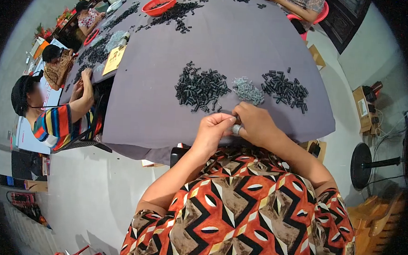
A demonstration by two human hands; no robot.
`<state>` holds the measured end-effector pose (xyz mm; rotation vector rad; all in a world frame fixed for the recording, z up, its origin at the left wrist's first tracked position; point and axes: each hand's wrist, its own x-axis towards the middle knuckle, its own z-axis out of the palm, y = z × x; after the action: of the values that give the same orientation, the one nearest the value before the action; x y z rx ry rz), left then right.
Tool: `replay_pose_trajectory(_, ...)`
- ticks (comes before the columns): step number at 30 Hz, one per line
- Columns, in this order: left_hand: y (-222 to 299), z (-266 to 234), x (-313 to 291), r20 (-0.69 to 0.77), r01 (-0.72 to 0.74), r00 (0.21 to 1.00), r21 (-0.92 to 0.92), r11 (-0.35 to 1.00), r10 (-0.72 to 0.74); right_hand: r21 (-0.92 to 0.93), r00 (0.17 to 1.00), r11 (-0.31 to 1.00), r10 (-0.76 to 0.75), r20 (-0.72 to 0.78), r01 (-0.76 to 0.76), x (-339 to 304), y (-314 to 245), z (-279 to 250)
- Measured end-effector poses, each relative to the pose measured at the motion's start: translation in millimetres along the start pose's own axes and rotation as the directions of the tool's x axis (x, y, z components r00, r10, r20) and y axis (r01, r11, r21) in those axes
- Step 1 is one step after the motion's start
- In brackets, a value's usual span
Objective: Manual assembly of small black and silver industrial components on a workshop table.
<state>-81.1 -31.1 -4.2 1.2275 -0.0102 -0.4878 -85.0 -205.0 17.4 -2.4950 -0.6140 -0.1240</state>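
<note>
Both hands meet at the near edge of the grey-covered table, fingertips together. My left hand (211, 129) is closed in a pinch, thumb against forefinger. Curled over opposite it, my right hand (257, 123) is closed too. A small dark piece (236, 119) shows between the fingertips, mostly hidden by them. A grey band (236, 128) sits at the right hand's thumb. Just beyond the hands lie a pile of short black cylinders (200, 88) on the left, a smaller heap of little grey pieces (247, 90) in the middle, and another black pile (285, 89) on the right.
Farther up the grey tablecloth (245, 42), a red basket (159, 4) stands beside more black pieces (177, 14). A person in a striped shirt (59, 124) works at the left, near a yellow sheet (114, 60). Others sit farther off. A black round-based stand (361, 166) is at right.
</note>
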Motion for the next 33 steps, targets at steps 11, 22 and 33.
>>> replay_pose_trajectory(11, -8.9, -5.0, -14.8, 0.143, 0.112, 0.981, 0.141, 0.984, -0.132, -0.059, 0.996, 0.995, -0.076, 0.050, 0.079, -27.1, 1.8, 22.2)
replay_pose_trajectory(22, 3.1, -15.2, 8.2, 0.042, -0.312, 0.914, 0.707, 0.635, 0.403, 0.024, 0.973, 0.984, 0.176, -0.150, -0.174, -19.3, 30.8, -9.3)
replay_pose_trajectory(33, 13.9, -27.5, 39.2, 0.272, -0.244, 0.815, 0.962, -0.123, 0.511, -0.129, 0.915, 0.950, 0.228, -0.332, -0.284, -12.7, 77.5, -42.4)
